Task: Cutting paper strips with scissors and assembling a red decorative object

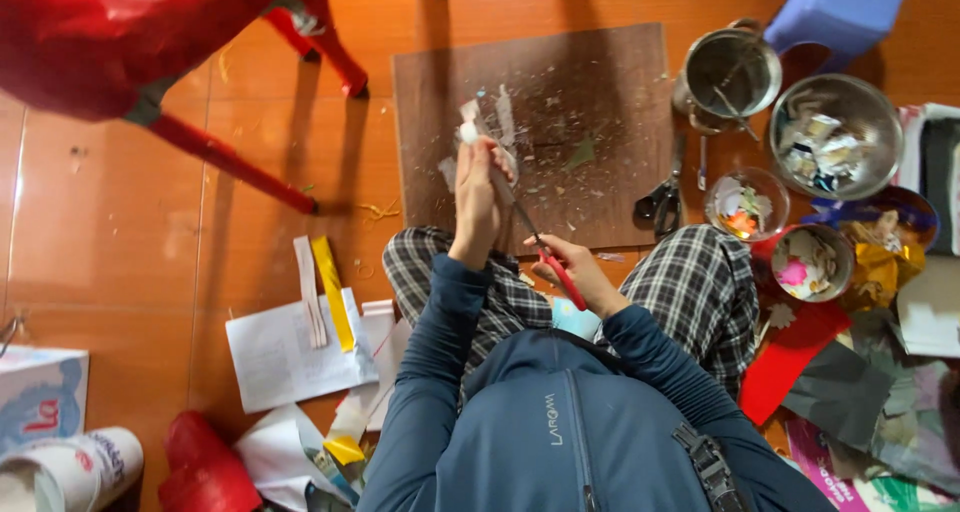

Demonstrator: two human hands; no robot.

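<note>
My left hand (476,194) is raised over the near edge of a brown board (600,82) and grips a small pale piece of paper (470,122) at its fingertips. My right hand (575,267) holds red-handled scissors (548,262), whose blades point up and left toward the paper and the left hand. Both hands are above my knees in checked trousers. The board is strewn with small paper scraps.
A red plastic stool (150,42) stands at the upper left. Black scissors (662,200) lie at the board's right edge. Metal pot (730,70), metal bowl (836,137) and small bowls of scraps sit right. Coloured paper lies at right, white sheets (290,357) at left.
</note>
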